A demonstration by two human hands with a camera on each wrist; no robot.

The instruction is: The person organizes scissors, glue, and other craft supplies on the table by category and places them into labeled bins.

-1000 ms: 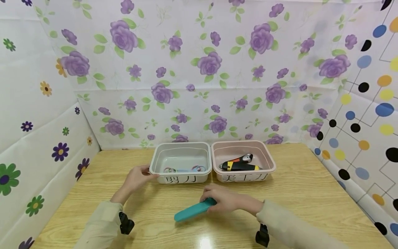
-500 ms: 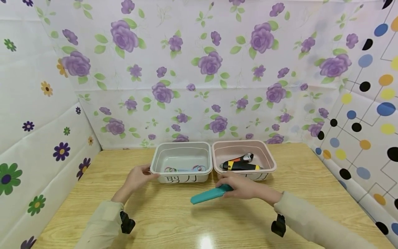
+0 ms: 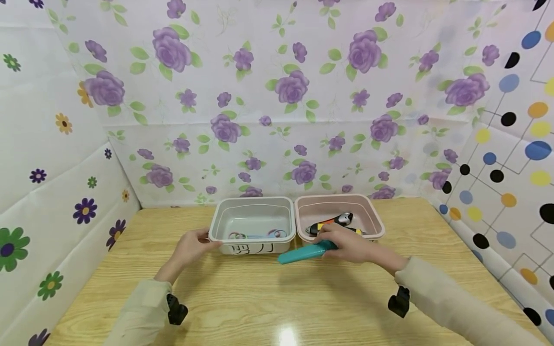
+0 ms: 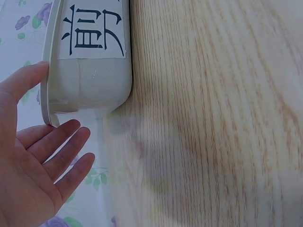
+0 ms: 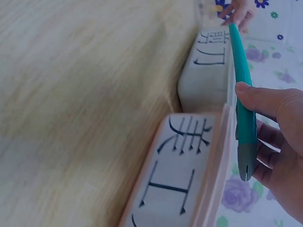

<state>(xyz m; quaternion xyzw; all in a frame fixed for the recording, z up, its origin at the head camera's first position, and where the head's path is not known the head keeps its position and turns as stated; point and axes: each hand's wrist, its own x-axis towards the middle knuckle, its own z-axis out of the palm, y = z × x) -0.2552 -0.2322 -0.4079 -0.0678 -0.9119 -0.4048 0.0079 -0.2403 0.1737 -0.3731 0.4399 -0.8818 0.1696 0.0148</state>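
In my right hand (image 3: 346, 243) I hold a teal utility knife (image 3: 305, 252), raised over the near edge of the pink bin (image 3: 374, 218). The right wrist view shows my thumb along one side of the knife (image 5: 244, 90), with the fingers behind it and its grey slotted end toward me. My left hand (image 3: 192, 249) holds the left front corner of the grey bin (image 3: 255, 202). In the left wrist view, the thumb lies on the bin's rim (image 4: 47, 90), an index finger goes partly behind it, and the other fingers are spread below.
Several scissors (image 3: 257, 235) lie in the grey bin. The pink bin contains utility knives (image 3: 342, 219), partly covered by my right hand. Both bins stand side by side, with black characters on their front labels. Patterned cloth (image 3: 259, 96) rises behind the wooden table (image 3: 242, 302).
My right hand has carried the teal utility knife up and to the right, from above the table's middle to the pink bin's front edge. My left hand stays at the grey bin's corner.
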